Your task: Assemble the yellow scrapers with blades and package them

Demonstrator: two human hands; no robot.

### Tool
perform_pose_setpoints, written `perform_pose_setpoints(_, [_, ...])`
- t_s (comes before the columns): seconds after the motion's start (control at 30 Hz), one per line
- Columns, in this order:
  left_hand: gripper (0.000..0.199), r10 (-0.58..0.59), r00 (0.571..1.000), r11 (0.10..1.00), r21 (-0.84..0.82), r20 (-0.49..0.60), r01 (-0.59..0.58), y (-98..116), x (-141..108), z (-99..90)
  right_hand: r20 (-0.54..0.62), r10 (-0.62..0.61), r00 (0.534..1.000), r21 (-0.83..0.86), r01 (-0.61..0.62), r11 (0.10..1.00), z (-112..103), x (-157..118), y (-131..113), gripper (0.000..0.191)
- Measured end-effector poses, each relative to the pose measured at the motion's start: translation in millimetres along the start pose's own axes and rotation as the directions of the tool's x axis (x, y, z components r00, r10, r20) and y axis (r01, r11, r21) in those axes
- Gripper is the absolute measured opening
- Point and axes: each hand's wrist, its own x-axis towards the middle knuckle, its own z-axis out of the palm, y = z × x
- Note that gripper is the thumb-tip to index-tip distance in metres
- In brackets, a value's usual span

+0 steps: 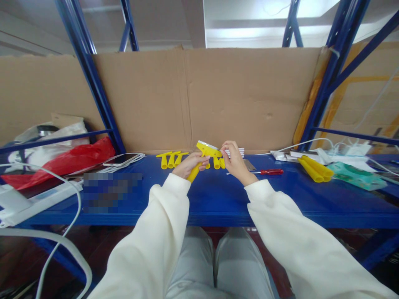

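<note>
Yellow scraper (205, 150): raised above the blue table (218, 203) between our two hands, tilted, its handle sloping down toward us
Metal strip (210, 145): runs along the scraper's upper edge, so we judge this piece to be well put together, though whether the strip is fastened we cannot tell
Left hand (190, 163): fingers closed around the scraper's handle, carrying it
Right hand (234, 161): fingertips drawn narrow, pinching the right end of the scraper's head as far as we can see; any small part between them we cannot make out
Lined-up scrapers (171, 160): three lie side by side left of our hands, heads away from us; we cannot tell whether they are finished or waiting
Scrapers behind the hands (216, 162): a few more, partly hidden, so we leave their count and state open
Screwdriver (272, 172): lies to the right, in neither hand
Striped stack (241, 152): white, just beyond our right hand; its use is unclear to us
Yellow handles (315, 169): two touching, well apart on the right with no heads visible, so we count them as likely left to do
</note>
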Motion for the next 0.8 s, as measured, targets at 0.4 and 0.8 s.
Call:
perform_pose_setpoints(0.4, [0.03, 0.062, 0.986, 0.998, 0.001, 0.152, -0.063, 3.1, -6.4, -6.3, -0.071, -0.01, 0.997, 0.036, 0.012, 0.999, 0.1, -1.5, -8.3, 0.013])
perform_pose_setpoints(0.8, [0.029, 0.05, 0.993, 0.998, 0.028, 0.109, -0.053, 4.3, -6.0, -1.9, 0.037, -0.032, 0.999, 0.037, 0.03, 0.999, 3.8, -1.5, -7.8, 0.011])
